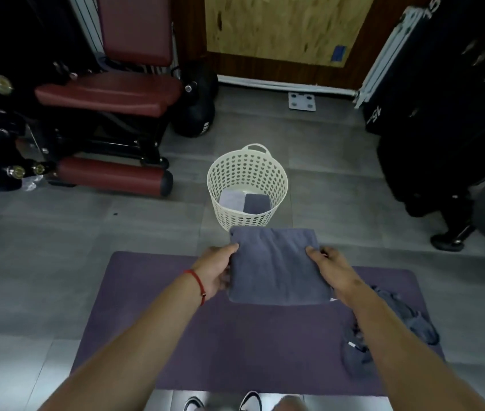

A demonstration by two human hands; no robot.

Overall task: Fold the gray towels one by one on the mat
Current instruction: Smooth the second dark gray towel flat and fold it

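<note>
A folded gray towel [277, 265] is gripped at its side edges between the left hand [216, 272] and right hand [331, 269]. Thumbs are laid on top; the remaining fingers are hidden beneath, above the mat [235, 345].

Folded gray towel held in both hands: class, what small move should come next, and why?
Probably carry the folded gray towel forward and lower it into the white basket. The left hand and right hand grip its sides, it looks fully folded, and two folded towels already lie in the basket just ahead. Unfolded towels wait on the mat.
</note>
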